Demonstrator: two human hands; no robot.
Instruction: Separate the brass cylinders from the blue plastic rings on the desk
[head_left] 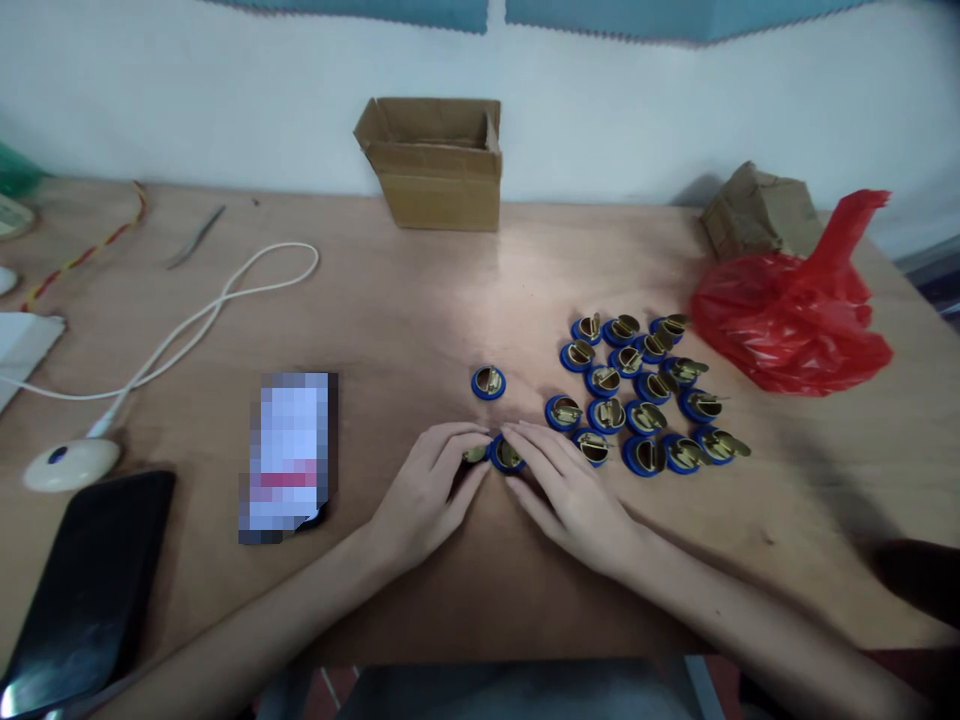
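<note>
My left hand [431, 485] and my right hand [566, 490] meet at the middle of the wooden table [450, 290]. Their fingertips pinch a small blue round part with a brass tab [504, 455]. A brass piece [474, 453] shows at my left fingertips. One single blue part [488, 382] lies just beyond the hands. To the right, several blue and brass parts [645, 395] lie in rows.
An open cardboard box [431, 160] stands at the back. A red plastic bag [791, 310] and a crumpled brown box [761, 210] lie at the right. At the left are a white mouse [71, 463] with its cable, a black phone [90, 580] and a blurred card [289, 455].
</note>
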